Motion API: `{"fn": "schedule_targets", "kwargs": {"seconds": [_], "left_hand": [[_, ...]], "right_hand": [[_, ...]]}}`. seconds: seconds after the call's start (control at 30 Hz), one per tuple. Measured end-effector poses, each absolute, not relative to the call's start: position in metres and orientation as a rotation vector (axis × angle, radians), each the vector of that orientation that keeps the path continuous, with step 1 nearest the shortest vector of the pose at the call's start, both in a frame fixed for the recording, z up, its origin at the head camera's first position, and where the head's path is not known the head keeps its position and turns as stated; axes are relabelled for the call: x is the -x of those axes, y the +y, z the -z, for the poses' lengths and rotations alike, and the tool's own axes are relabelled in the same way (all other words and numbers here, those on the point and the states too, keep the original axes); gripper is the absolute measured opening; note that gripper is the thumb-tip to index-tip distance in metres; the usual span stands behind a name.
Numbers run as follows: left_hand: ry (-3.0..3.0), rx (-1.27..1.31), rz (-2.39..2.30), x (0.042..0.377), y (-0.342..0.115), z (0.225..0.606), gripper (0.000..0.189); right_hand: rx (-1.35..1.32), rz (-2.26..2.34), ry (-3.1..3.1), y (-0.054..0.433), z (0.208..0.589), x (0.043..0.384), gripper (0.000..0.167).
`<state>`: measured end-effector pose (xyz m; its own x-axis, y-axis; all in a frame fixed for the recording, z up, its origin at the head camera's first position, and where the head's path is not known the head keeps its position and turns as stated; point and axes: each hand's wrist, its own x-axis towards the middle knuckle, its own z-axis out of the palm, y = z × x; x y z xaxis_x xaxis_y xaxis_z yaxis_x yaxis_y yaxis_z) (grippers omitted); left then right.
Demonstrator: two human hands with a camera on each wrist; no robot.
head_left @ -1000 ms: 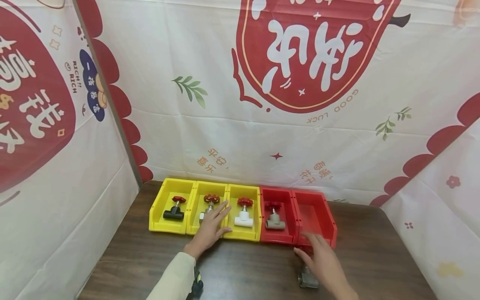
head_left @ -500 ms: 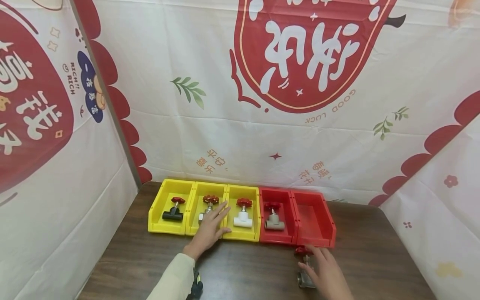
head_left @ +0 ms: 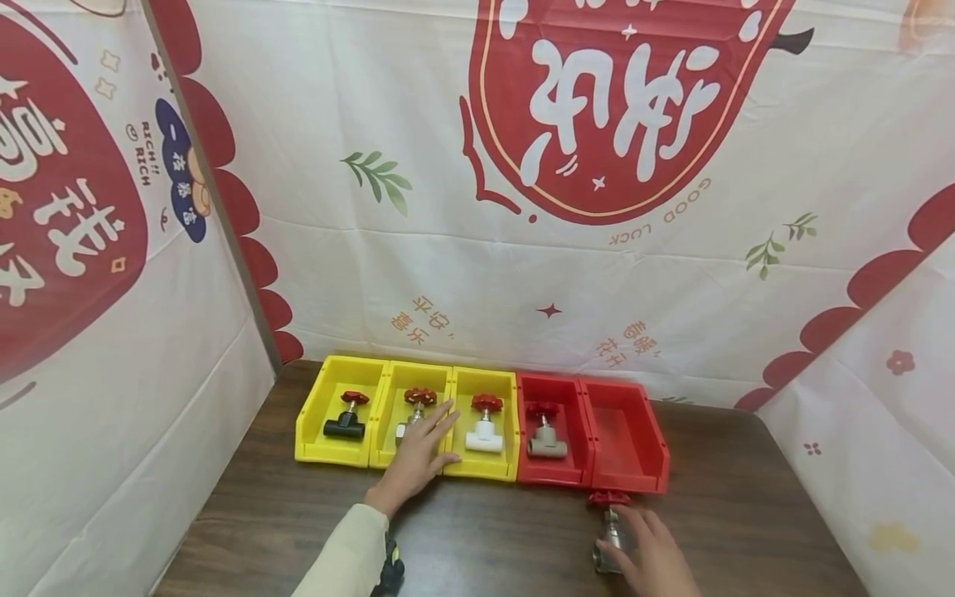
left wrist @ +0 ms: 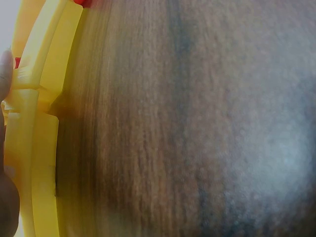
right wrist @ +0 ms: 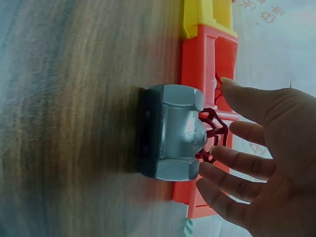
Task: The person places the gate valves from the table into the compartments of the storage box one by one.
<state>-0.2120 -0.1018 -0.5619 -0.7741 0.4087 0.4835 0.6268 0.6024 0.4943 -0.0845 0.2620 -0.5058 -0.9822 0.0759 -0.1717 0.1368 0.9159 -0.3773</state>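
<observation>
A metal gate valve (head_left: 609, 531) with a red handwheel (head_left: 609, 498) lies on the table in front of the rightmost red bin (head_left: 627, 435). My right hand (head_left: 652, 551) is beside it. In the right wrist view, the thumb and fingers of that hand (right wrist: 261, 153) are spread around the valve (right wrist: 180, 133) without closing on it; whether a fingertip touches cannot be told. My left hand (head_left: 419, 454) rests spread over the front of the middle and right yellow bins (head_left: 470, 468), holding nothing. It partly covers a metal valve (head_left: 420, 406) in the middle yellow bin.
Bins stand in one row against a printed cloth backdrop (head_left: 515, 282). The left yellow bin (head_left: 328, 452) holds a black valve (head_left: 345, 425), the right yellow one a white valve (head_left: 485, 435), the left red one a grey-beige valve (head_left: 547, 444). Wooden table (head_left: 492, 539) extends in front.
My right hand has drawn back toward me, off the handwheel and alongside the valve body, so more of the valve shows. The left hand has stayed in place.
</observation>
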Motion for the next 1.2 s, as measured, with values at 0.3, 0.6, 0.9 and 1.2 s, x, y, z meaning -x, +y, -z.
{"fn": "schedule_targets", "kwargs": {"seconds": [0.3, 0.6, 0.9, 1.2], "left_hand": [[-2.507, 0.84, 0.955, 0.213, -0.102, 0.563, 0.076], [-2.494, 0.838, 0.979, 0.212, -0.102, 0.56, 0.076], [-2.481, 0.851, 0.982, 0.212, -0.102, 0.563, 0.076], [-2.464, 0.849, 0.977, 0.212, -0.101, 0.562, 0.076]], "right_hand": [[-0.163, 0.62, 2.848, 0.266, 0.511, 0.085, 0.08], [-0.194, 0.613, 2.797, 0.265, 0.517, 0.082, 0.081], [-0.174, 0.617, 2.763, 0.266, 0.524, 0.081, 0.081], [-0.163, 0.62, 2.756, 0.266, 0.525, 0.082, 0.08]]}}
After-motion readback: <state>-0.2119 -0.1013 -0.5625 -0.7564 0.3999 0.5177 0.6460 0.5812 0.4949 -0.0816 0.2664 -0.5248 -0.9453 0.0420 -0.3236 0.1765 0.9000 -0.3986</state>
